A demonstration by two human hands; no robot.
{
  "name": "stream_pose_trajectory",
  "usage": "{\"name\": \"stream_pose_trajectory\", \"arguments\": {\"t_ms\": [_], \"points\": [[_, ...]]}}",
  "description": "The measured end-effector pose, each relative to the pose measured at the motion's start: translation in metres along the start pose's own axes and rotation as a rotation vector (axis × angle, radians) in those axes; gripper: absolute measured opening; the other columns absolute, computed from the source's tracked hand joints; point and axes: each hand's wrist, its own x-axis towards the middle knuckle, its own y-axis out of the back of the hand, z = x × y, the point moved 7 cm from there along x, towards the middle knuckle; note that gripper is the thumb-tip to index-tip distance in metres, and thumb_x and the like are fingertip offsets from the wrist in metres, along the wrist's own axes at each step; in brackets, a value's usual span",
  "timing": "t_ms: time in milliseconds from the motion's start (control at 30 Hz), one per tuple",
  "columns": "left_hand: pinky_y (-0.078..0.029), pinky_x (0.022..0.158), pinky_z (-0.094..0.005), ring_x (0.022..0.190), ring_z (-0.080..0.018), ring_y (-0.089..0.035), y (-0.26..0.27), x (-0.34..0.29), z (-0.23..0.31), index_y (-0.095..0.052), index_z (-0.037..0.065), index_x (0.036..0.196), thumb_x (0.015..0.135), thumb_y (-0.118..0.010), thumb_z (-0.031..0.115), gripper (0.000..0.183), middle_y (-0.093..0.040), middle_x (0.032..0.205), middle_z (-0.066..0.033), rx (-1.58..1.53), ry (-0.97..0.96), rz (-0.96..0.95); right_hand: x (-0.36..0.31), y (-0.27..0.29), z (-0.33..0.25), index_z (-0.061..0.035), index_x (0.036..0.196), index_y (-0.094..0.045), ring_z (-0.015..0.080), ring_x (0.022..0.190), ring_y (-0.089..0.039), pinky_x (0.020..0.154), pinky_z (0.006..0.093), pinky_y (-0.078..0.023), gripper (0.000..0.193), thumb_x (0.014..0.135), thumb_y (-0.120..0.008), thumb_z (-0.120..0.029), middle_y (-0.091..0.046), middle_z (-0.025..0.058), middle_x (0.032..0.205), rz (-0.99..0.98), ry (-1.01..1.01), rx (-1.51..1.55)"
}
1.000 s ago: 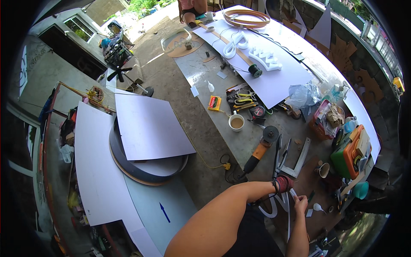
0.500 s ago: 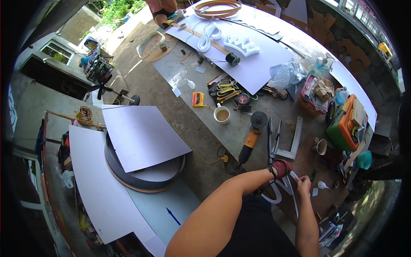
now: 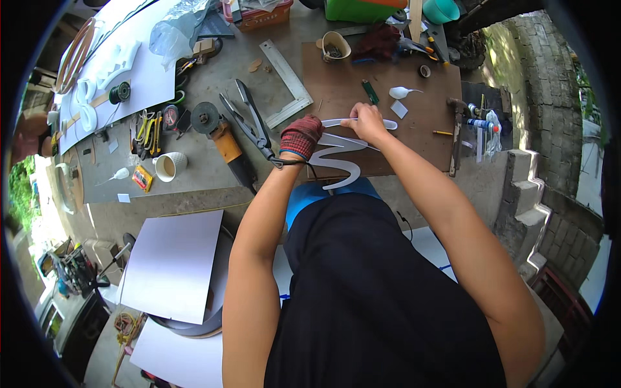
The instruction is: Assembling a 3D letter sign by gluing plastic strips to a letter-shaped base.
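Observation:
My left hand (image 3: 301, 137), in a red knitted glove, is closed on one end of a narrow white strip (image 3: 390, 124). My bare right hand (image 3: 367, 121) pinches the same strip farther along, and its free end sticks out to the right. Below both hands a curved white letter-like piece (image 3: 349, 169) lies at the table's near edge, its upper part partly hidden by my left hand. Another thin white strip (image 3: 362, 143) runs beneath my hands. Beside the glove rests a black hair straightener (image 3: 249, 123), its jaws apart and its cord passing by my left wrist.
Left of the straightener lies an orange angle grinder (image 3: 226, 143); beyond is a metal square (image 3: 284, 84). A cup (image 3: 170, 167) stands near the front edge. On the brown board (image 3: 414, 155) are a white squeeze bottle (image 3: 400, 93), green cutter (image 3: 370, 92) and hammer (image 3: 457, 132).
My view has swung right and down, so the table now lies straight ahead. Both hands still hold the white strip, which now points more sideways to the right.

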Motion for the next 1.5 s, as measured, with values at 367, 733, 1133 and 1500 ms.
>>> {"name": "stream_pose_trajectory", "arguments": {"t_ms": [367,733,1133,1500], "points": [[-0.052,0.075,-0.047,0.087,-0.0377,-0.065,0.008,-0.008,0.005,-0.066,0.007,0.094,0.095,-0.058,0.029,0.023,-0.066,0.095,-0.017,0.015,0.002,0.059,-0.005,0.002,-0.003,-0.0058,0.093,-0.067,0.0343,0.107,-0.057,0.096,0.0458,-0.042,0.043,0.074,-0.084,-0.041,-0.067,0.0146,0.103,-0.005,-0.011,0.004],[-0.053,0.075,-0.0466,0.088,-0.0377,-0.065,0.006,-0.005,0.001,-0.067,0.008,0.096,0.095,-0.058,0.029,0.023,-0.067,0.097,-0.0159,0.036,-0.009,0.031,-0.003,0.003,-0.002,-0.0057,0.094,-0.068,0.0347,0.106,-0.058,0.096,0.0455,-0.042,0.043,0.074,-0.084,-0.04,-0.068,0.0149,0.102,-0.017,0.025,0.028],[-0.052,0.075,-0.0471,0.088,-0.0369,-0.066,0.016,-0.013,0.009,-0.066,0.008,0.097,0.095,-0.058,0.027,0.021,-0.067,0.097,-0.0159,0.019,-0.065,0.048,-0.008,0.018,0.019,-0.0049,0.098,-0.069,0.0343,0.101,-0.062,0.091,0.0434,-0.048,0.038,0.082,-0.079,-0.037,-0.07,0.0149,0.1,-0.007,-0.047,0.282],[-0.051,0.078,-0.0473,0.092,-0.0367,-0.065,0.015,-0.013,0.008,-0.065,0.01,0.102,0.096,-0.057,0.026,0.019,-0.066,0.098,-0.0143,-0.006,-0.057,0.022,-0.013,0.011,-0.004,-0.0083,0.1,-0.069,0.0336,0.11,-0.054,0.099,0.0432,-0.041,0.036,0.075,-0.084,-0.028,-0.065,0.0115,0.109,0.013,0.014,0.136]]}}
